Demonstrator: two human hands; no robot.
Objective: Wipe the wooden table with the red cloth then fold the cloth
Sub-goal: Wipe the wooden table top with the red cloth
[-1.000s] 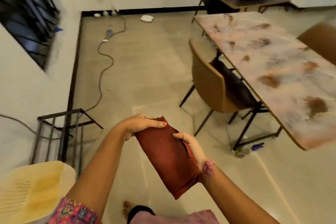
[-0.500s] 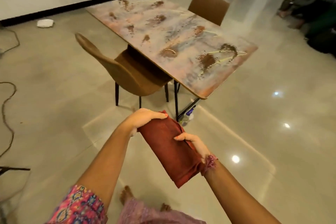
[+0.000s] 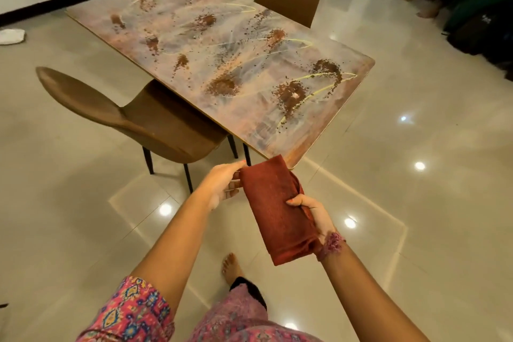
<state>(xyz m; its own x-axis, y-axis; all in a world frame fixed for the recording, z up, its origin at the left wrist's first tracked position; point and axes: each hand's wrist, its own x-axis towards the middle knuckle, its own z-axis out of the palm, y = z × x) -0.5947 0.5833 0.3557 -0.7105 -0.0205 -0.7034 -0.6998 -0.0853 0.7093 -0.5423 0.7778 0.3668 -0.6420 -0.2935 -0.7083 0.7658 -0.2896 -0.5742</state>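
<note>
Glossy pale floor tiles now give way to the smeared, brown-speckled wooden table, much nearer than a second ago, its corner just beyond the folded red cloth gripped by left hand and right hand, so wiping has not yet begun.

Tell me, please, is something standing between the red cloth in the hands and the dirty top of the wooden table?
Nothing visible does. The red cloth, gripped by the left hand and right hand, is at the near corner of the wooden table. The brown chair stands off to the left side.
</note>
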